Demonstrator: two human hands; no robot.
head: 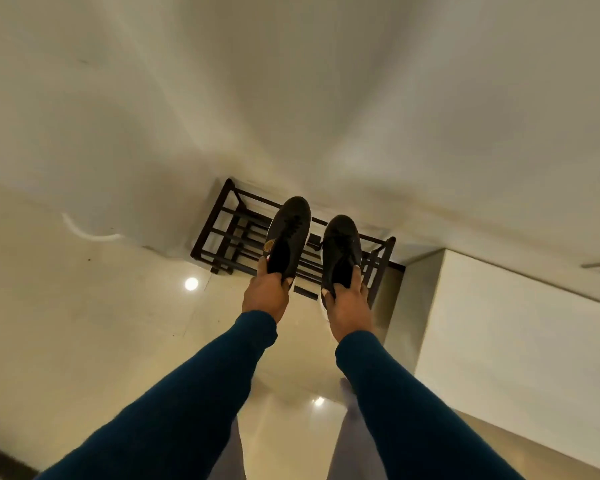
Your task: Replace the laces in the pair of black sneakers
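**Step in hand (judged):** taking the pair off the rack [222, 233] so that the lacing work can begin. No lace has been removed yet.

1. **Arms.** The left sleeve [187, 393] and right sleeve [395, 393] reach forward from the near side of the rack.
2. **Hands.** The left hand [265, 294] is clamped on the heel rim of the left sneaker [288, 230]. The right hand [347, 303] is clamped on the heel rim of the right sneaker [340, 247]. On each shoe the fingers curl over the collar.
3. **Sneakers.** Both are over the top of the rack, soles down and apart from each other. Their toes point toward the wall [291, 98] behind the rack. Whether the soles touch the rack cannot be told.
4. **Laces.** Dark laces [293, 225] show on the left sneaker. Those on the right sneaker are too dark to make out.
5. **Rack.** It stands on the glossy floor [101, 306], against the wall.

**Procedure**
- Raise both shoes straight up until they are clear of the rack bars, then draw them back. A loose lace end could snag between the bars.
- Hold the shoes level.
- The heel grip suits carrying only, because it gives no access to the eyelets.
- Set both shoes down on a steady surface on the near side of the rack, toes away.
- Unlace one shoe at a time. Leave the other laced as a pattern.
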